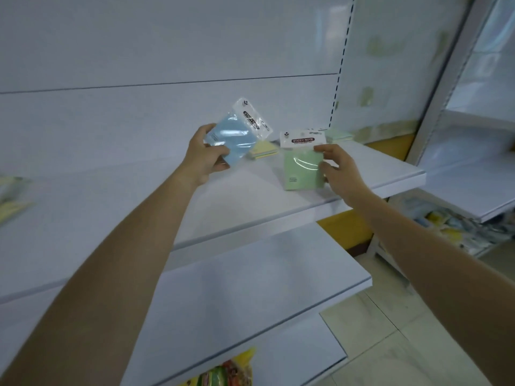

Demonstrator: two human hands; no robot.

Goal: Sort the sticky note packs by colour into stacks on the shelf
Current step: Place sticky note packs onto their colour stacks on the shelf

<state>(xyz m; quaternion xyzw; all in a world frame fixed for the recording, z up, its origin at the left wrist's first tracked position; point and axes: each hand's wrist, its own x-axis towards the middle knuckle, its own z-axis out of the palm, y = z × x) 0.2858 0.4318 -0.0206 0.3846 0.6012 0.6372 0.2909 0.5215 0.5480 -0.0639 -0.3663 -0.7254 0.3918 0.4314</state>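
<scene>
Left hand: centre of the frame, fingers closed around the lower left corner of the blue pack; thumb on the front face.
Blue pack: held clear of the shelf, tilted, its white header card pointing to the upper right.
Right hand: right of centre, thumb and fingers pinched on the right edge of the green pack.
Green pack: upright, header card reading "STICKY NOTE" at the top; its lower edge is at or just above the shelf surface, contact cannot be told.
Yellow stack: lying flat on the shelf behind and between the two held packs, near the back panel.
Green stack: lying flat on the shelf at the rear right, behind the green pack, close to the slotted upright.
Far left of the frame: blurred pale yellow and green packs on the shelf edge; detail not legible.
Lower shelves: a colourful packet shows at the bottom edge of the frame.
Right of the frame: mixed packets under the neighbouring shelf unit, blurred.
</scene>
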